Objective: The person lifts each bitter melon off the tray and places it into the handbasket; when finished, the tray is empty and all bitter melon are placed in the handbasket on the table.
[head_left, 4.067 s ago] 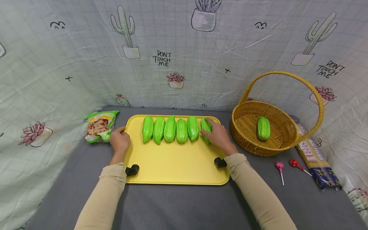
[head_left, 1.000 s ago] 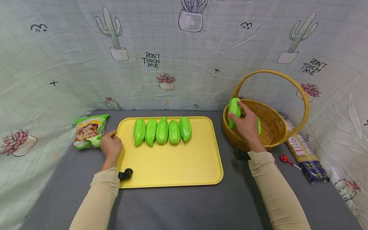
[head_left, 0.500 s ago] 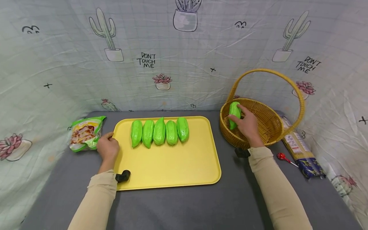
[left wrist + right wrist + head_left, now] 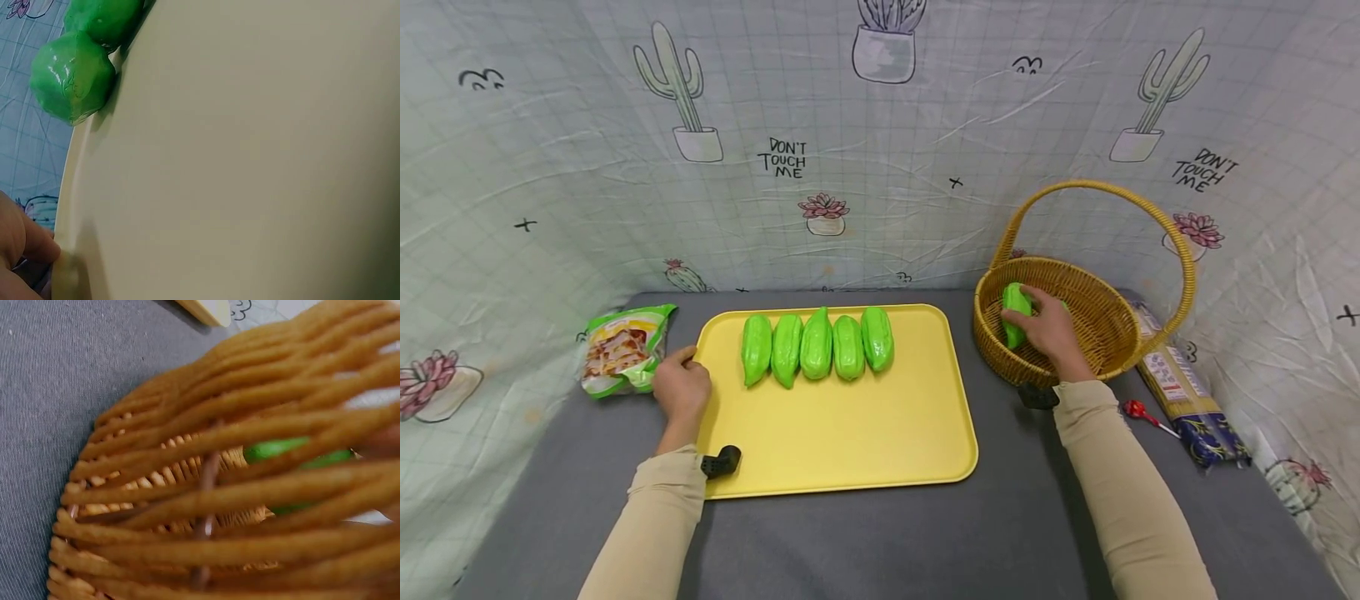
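Green gourd (image 4: 1017,302) now sits lower inside the basket (image 4: 1093,304), clamped in the right grip (image 4: 1051,327); placing looks nearly done. Left of the basket, the left grip (image 4: 682,386) holds the tray (image 4: 850,433).

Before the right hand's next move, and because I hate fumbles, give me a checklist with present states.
1. Right hand free: not ok, it grips a green piece.
2. Gripped piece inside the basket: ok.
3. Gripped piece resting on the basket floor: cannot tell.
4. Left hand at the yellow tray edge: ok.
5. Five green pieces side by side on the tray: ok.
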{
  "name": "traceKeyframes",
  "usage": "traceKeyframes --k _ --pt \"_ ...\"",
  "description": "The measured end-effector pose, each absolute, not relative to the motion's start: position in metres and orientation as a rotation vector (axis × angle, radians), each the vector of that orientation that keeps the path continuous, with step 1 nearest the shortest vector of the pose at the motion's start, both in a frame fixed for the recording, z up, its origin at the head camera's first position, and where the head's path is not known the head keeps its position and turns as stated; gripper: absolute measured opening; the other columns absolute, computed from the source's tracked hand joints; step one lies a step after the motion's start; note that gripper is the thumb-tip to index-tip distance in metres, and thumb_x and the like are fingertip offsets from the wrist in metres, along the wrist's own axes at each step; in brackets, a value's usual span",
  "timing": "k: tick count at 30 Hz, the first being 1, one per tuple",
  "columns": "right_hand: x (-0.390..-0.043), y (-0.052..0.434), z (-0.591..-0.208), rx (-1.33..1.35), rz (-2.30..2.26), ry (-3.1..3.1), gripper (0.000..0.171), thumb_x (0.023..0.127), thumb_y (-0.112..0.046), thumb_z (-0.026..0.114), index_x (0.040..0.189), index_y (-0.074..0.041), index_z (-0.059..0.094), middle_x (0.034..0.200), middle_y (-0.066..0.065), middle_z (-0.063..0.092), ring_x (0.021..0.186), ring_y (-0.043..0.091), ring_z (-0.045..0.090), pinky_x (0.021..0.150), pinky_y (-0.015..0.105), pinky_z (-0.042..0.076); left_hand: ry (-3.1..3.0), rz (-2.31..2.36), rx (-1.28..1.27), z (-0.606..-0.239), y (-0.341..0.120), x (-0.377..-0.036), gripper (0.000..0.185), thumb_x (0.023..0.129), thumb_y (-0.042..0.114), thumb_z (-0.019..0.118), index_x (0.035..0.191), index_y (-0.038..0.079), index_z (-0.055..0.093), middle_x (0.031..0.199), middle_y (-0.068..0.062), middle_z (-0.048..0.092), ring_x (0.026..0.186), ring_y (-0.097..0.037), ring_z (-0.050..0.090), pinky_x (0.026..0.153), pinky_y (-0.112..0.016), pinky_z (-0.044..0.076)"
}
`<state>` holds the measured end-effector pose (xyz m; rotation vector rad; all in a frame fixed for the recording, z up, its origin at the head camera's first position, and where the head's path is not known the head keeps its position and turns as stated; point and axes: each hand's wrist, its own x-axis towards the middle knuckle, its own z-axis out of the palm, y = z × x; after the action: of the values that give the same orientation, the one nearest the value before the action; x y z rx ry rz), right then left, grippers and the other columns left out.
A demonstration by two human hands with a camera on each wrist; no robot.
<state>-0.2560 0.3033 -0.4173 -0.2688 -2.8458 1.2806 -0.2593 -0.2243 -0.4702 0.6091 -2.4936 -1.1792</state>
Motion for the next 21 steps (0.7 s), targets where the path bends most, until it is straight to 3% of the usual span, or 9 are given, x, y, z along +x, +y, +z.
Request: traceKeyframes --k 11,21 --pt "-0.253 0.322 -0.415 -0.328 1.264 -2.901 0.075 0.103 -0.035 0.059 0.162 -0.003 0.024 0.158 0.035 0.034 0.136 0.049 0.045 0.104 0.058 0.048 -2.482 -1.156 0.594 -0.47 -0.222 -0.26 0.045 0.099 -0.002 0.036 0.133 -0.004 0.065 0.135 -0.029 0.063 0.128 -0.048 0.056 0.112 -0.058 0.044" --pt "-0.252 0.335 -0.416 -0.382 1.251 -2.956 0.077 0.103 -0.036 0.06 0.163 -0.005 0.024 0.157 0.036 0.034 0.129 0.046 0.05 0.088 0.044 0.052 -2.472 -1.141 0.584 -0.471 -0.223 -0.26 0.044 0.099 -0.002 0.036 0.132 -0.005 0.066 0.134 -0.029 0.063 0.126 -0.049 0.056 0.112 -0.058 0.044"
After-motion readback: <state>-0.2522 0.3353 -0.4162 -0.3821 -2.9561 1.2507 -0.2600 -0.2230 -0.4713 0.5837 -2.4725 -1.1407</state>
